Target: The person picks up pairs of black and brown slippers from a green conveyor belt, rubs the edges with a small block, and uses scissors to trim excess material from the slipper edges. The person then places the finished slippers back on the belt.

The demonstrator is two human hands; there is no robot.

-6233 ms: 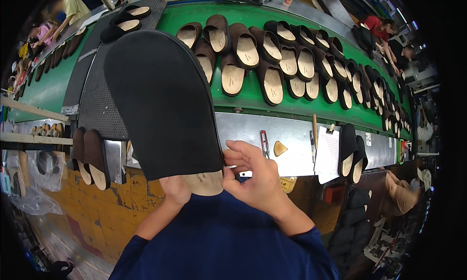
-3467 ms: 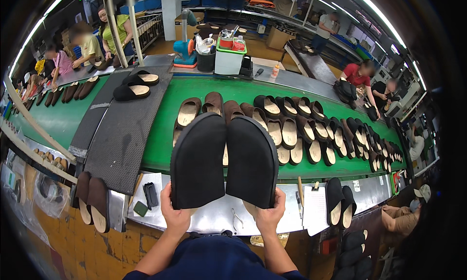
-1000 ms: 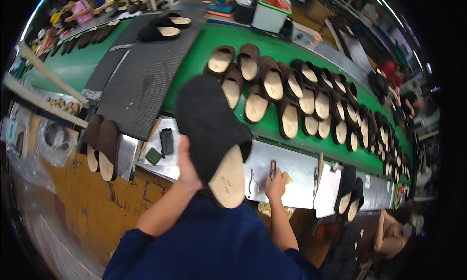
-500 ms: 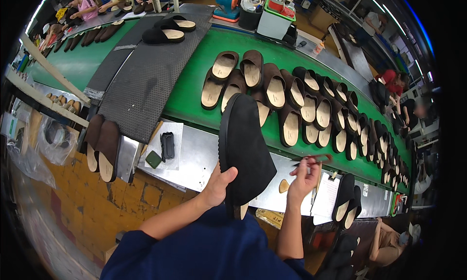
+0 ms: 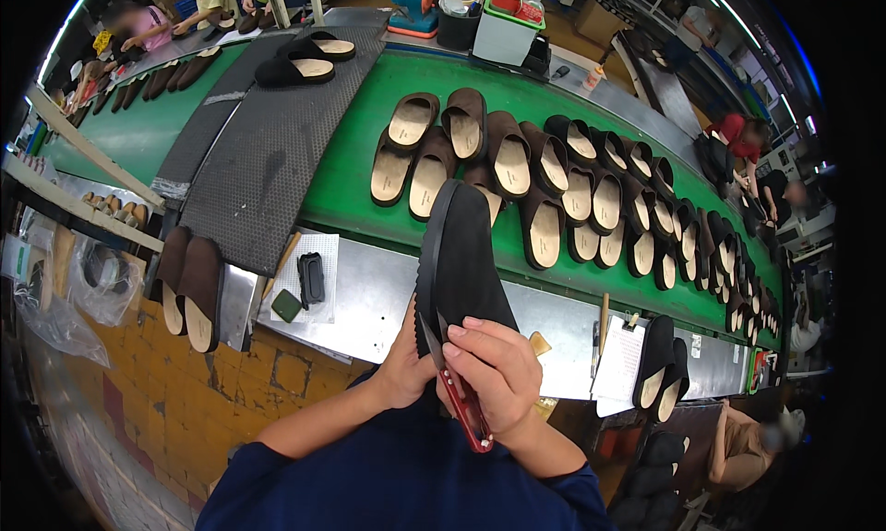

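Observation:
Upright in front of me stands a black mule slipper (image 5: 466,259), its ridged sole edge turned to the left. My left hand (image 5: 404,369) is closed round its lower part. In my right hand (image 5: 494,365) are red-handled thread snips (image 5: 469,411), with the handle pointing down toward me. Their two pointed blades are at the ridged sole edge, just above my left fingers. Whether the blades touch the slipper I cannot tell. The right fingertips rest against the slipper's upper. The slipper's lower end is hidden behind my hands.
Rows of brown and black slippers (image 5: 512,167) cover the green belt (image 5: 355,116) ahead. A black case (image 5: 311,277) and a green square (image 5: 286,305) lie on paper at the metal ledge (image 5: 369,323). A clipboard sheet (image 5: 620,360) is at right. People work farther off.
My right hand has come in from the right with the thread snips, bringing the blades to the slipper's sole edge. The left hand still holds the slipper, slightly shifted.

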